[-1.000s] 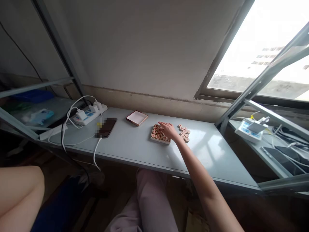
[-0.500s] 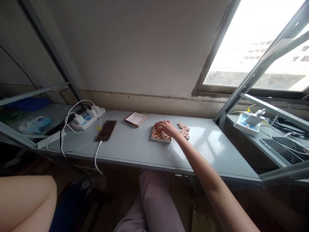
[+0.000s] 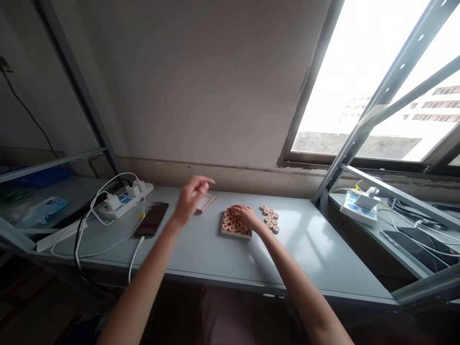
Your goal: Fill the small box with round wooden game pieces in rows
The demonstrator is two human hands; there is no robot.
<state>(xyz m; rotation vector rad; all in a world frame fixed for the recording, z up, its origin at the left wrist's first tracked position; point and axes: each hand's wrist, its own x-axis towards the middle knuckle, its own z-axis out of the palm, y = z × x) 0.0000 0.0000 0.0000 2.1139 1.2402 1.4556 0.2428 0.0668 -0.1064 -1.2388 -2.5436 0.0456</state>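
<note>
A small wooden box (image 3: 230, 233) full of round chess pieces sits in the middle of the grey table (image 3: 201, 254). My right hand (image 3: 247, 216) lies flat on the pieces in it, fingers spread. Several loose pieces (image 3: 270, 219) lie just to the right of the box. My left hand (image 3: 191, 197) hovers in the air, fingers apart and holding nothing, above the box's flat lid (image 3: 206, 202), which lies behind and to the left of the box.
A dark phone (image 3: 152, 218) on a white cable lies left of the lid, beside a power strip (image 3: 122, 200) with chargers. Metal shelf posts stand at both ends. On the right shelf sit another power strip (image 3: 360, 207) and cables.
My left hand has come up into view and reached over the lid. My right hand stays on the pieces in the box. The camera has tilted up a little.
</note>
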